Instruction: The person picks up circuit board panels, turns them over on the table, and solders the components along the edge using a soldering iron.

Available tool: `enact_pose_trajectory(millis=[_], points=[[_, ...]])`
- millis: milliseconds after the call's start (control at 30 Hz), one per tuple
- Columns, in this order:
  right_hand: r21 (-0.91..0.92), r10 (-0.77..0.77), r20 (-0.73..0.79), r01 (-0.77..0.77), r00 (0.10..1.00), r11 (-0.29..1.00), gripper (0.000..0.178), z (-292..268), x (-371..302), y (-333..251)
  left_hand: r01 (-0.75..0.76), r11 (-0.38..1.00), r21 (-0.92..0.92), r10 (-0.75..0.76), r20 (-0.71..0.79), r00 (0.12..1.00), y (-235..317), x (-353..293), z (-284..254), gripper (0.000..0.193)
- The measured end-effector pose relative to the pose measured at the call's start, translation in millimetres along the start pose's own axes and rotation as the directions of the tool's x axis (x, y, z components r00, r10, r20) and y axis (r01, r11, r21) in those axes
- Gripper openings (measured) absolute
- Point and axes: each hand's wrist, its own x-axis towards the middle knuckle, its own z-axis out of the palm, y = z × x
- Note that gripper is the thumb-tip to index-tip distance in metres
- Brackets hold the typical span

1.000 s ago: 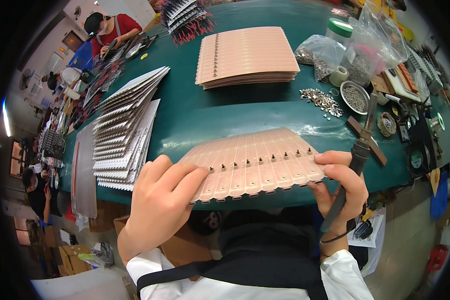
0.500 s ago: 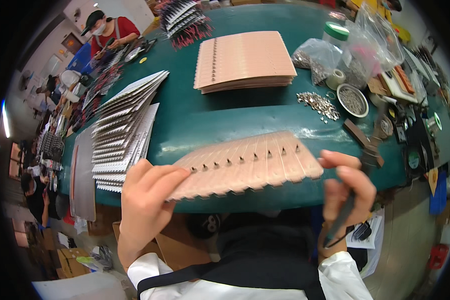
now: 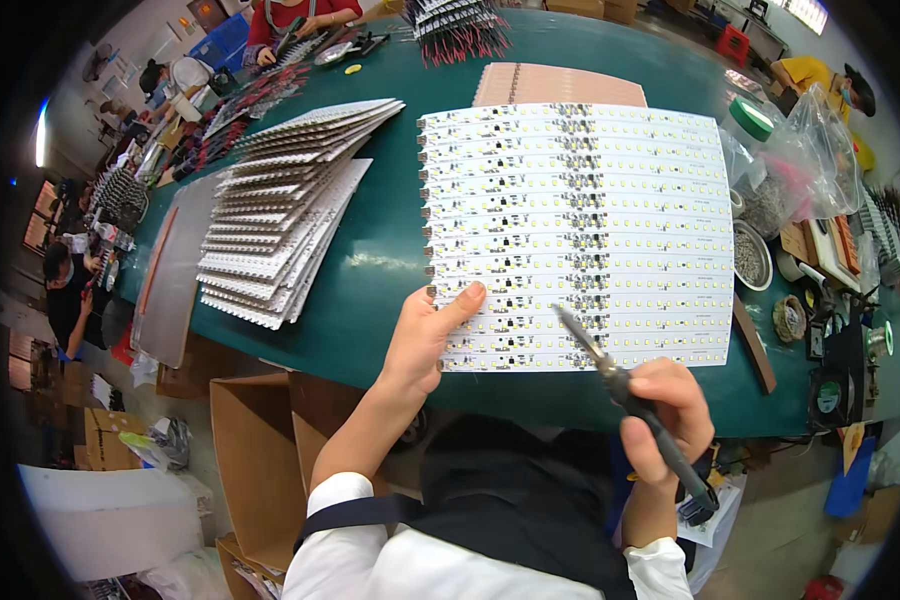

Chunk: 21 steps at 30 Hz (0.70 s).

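My left hand (image 3: 417, 345) grips a white LED circuit board panel (image 3: 660, 230) at its lower left, with the thumb on the front and the other fingers behind. The panel is tilted up toward me. Rows of small yellowish LEDs and dark components cross it, and small metal parts line its left edge. In my right hand (image 3: 670, 415) is a soldering iron (image 3: 612, 375), held like a pen. Its tip lies over the panel's lower middle; whether it touches the surface I cannot tell.
At left, white boards (image 3: 280, 220) lie in a fanned stack on the green table (image 3: 370, 265). Behind my panel sits a pinkish panel stack (image 3: 570, 85). A bowl of small metal parts (image 3: 750, 255), plastic bags (image 3: 820, 150) and a solder spool (image 3: 880, 340) stand right. Co-workers sit around.
The panel has turned from its pinkish back to its white component face and been raised. My right hand has swung the soldering iron's tip over it. The view has shifted.
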Motion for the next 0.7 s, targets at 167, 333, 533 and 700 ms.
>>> enact_pose_trajectory(millis=[167, 333, 533, 700], points=[[-0.157, 0.031, 0.088, -0.017, 0.996, 0.987, 0.027, 9, 6, 6, 0.058, 0.998, 0.031, -0.058, 0.0, 0.998, -16, 3, 2, 0.03], [-0.173, 0.068, 0.098, -0.05, 0.993, 0.984, 0.026, 12, 3, 13, 0.077, 0.996, 0.043, -0.079, 0.036, 0.996, -15, -1, 9, 0.031], [-0.185, 0.068, 0.103, -0.048, 0.992, 0.982, 0.027, 11, 3, 15, 0.054, 0.997, 0.049, -0.056, 0.048, 0.997, -17, -3, 12, 0.032], [-0.181, 0.055, 0.093, -0.038, 0.994, 0.983, 0.027, 9, 6, 16, 0.05, 0.998, 0.04, -0.052, 0.058, 0.997, -15, -2, 13, 0.032]])
